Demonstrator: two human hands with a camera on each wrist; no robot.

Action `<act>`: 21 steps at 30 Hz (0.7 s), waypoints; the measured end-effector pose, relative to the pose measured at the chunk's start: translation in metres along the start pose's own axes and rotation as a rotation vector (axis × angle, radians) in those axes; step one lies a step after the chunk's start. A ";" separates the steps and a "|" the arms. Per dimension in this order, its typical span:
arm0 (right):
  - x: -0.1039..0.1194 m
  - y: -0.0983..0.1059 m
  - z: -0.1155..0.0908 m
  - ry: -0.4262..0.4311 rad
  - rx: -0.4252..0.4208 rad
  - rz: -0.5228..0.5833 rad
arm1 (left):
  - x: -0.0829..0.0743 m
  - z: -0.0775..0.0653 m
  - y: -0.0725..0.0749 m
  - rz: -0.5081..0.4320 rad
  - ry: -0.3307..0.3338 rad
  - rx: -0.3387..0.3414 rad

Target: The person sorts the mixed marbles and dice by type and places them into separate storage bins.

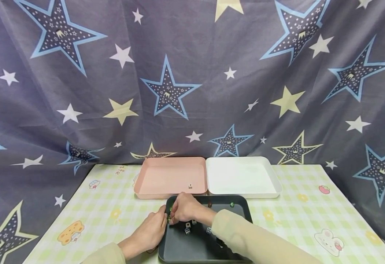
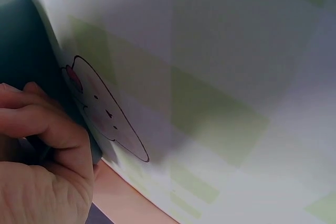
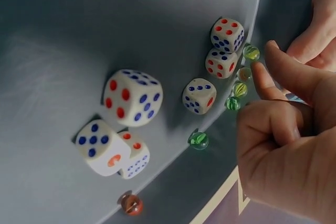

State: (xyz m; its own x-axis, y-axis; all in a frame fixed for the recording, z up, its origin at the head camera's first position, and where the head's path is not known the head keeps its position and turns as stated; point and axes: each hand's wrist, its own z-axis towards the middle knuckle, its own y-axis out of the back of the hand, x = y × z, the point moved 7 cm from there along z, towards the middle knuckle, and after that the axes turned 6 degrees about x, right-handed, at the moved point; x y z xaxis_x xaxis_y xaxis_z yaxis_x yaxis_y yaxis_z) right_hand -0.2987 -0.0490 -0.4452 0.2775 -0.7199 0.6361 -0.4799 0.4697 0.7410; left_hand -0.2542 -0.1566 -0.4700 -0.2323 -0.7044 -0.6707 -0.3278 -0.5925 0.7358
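Observation:
A dark tray (image 1: 179,247) stands before me with dice (image 3: 133,98) and glass marbles (image 3: 240,88) in it. My left hand (image 1: 151,231) holds the tray's left wall, its fingers bent at the rim. Over the far left corner, my right hand (image 1: 187,207) reaches down. In the right wrist view its thumb and index fingertips stand apart, right beside a row of green-streaked marbles along the wall; the other fingers are bent. A green marble (image 3: 199,140) and a brown marble (image 3: 132,204) lie farther along that edge. Part of the tray is hidden under the right forearm.
Behind the dark tray a pink tray (image 1: 172,172) and a white tray (image 1: 241,176) stand side by side. One die (image 1: 190,186) lies in the pink one. A checked cloth (image 1: 90,205) covers the table, and a star-patterned curtain (image 1: 185,44) hangs at the back.

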 end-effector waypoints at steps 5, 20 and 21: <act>0.002 -0.001 0.000 0.011 0.002 -0.022 | 0.000 0.000 0.000 0.003 -0.007 -0.005; 0.002 -0.006 0.005 -0.006 -0.005 -0.041 | 0.003 0.001 -0.001 -0.033 -0.012 0.013; 0.002 -0.006 0.005 -0.005 -0.008 -0.042 | 0.002 0.001 -0.001 -0.026 -0.015 0.013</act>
State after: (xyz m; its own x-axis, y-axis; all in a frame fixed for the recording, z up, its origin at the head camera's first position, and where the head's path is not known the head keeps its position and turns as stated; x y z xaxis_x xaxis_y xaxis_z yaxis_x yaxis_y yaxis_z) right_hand -0.2989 -0.0557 -0.4498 0.2934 -0.7414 0.6036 -0.4616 0.4430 0.7685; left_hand -0.2549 -0.1571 -0.4727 -0.2373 -0.6829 -0.6909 -0.3457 -0.6053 0.7170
